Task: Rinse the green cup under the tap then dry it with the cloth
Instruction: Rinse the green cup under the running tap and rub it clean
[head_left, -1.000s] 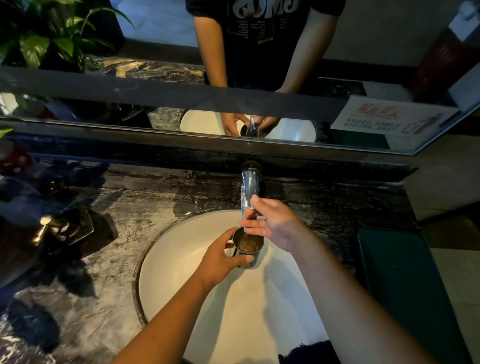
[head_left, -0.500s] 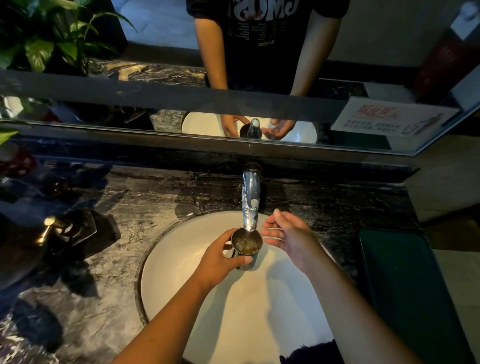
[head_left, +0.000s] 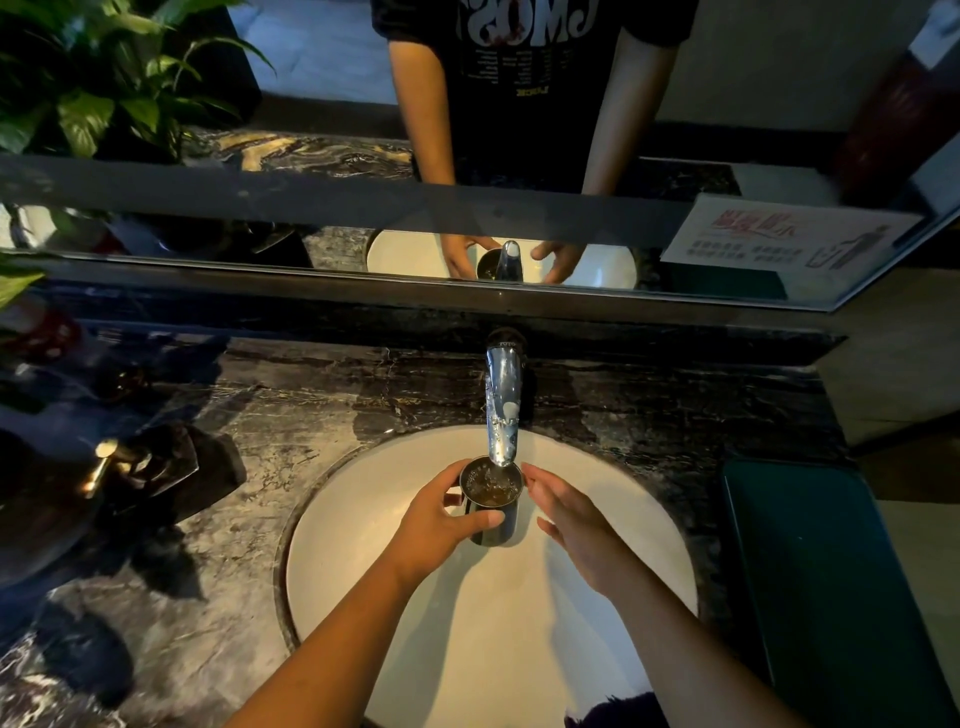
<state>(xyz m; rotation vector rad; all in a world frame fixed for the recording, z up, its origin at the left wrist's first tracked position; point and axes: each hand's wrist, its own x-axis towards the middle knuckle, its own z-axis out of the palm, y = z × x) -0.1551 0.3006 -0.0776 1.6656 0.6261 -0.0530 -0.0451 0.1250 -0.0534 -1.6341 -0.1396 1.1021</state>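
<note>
Cup (head_left: 492, 499) sat upright under the tap (head_left: 503, 410) — gripped by the left hand (head_left: 436, 530). Right hand (head_left: 576, 525) hung just beside it, fingers loose, holding nothing.

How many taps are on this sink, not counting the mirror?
1. The tap stands at the back of the sink, its spout over the cup held by the left hand. A brass fixture sits left on the counter; unclear what it is.

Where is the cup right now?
Centre of the head view: the dark metal-lined cup is gripped by the left hand over the white round basin, directly under the chrome tap spout.
</note>
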